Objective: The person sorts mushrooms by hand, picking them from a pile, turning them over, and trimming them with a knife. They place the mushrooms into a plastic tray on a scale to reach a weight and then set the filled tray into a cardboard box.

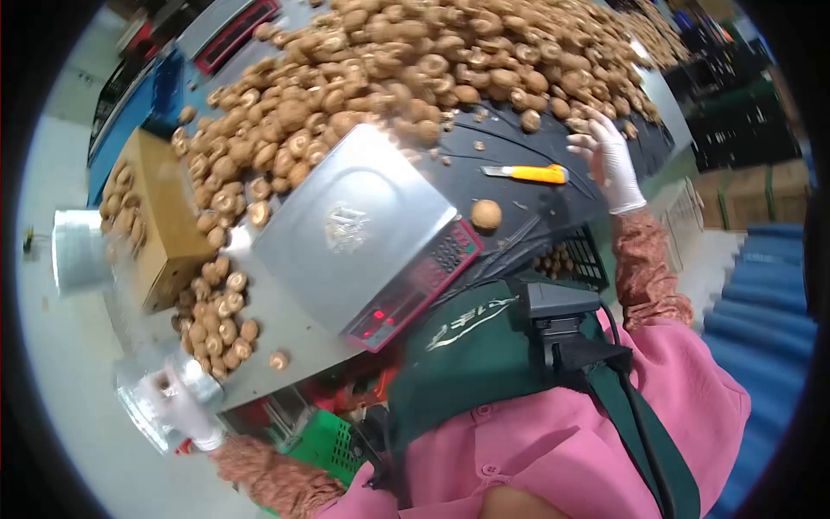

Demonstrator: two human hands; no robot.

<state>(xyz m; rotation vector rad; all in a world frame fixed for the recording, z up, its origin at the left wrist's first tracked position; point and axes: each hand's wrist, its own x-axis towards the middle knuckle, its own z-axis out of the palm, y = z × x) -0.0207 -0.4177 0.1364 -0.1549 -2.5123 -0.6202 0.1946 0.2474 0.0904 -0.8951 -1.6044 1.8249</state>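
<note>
My gloved right hand [608, 157] is at the near right edge of a large heap of brown mushrooms [372, 78]. Its fingers are apart and slightly bent, with nothing visible between them. A yellow utility knife [526, 174] lies left of it, blade out, on black sheeting. One mushroom [486, 214] sits alone closer to my body. At lower left, my gloved left hand [188, 413] is blurred against a shiny silver cylinder [143, 402]. A small brown spot shows near its fingers, too smeared to name.
A digital scale [363, 225] with a red-lit display stands mid-table, some clear plastic on its plate. Left of it are a cardboard box [177, 216] with mushrooms and a smaller mushroom group [212, 320]. A green basket [324, 445] is below the table edge; another silver cylinder [79, 251] stands far left.
</note>
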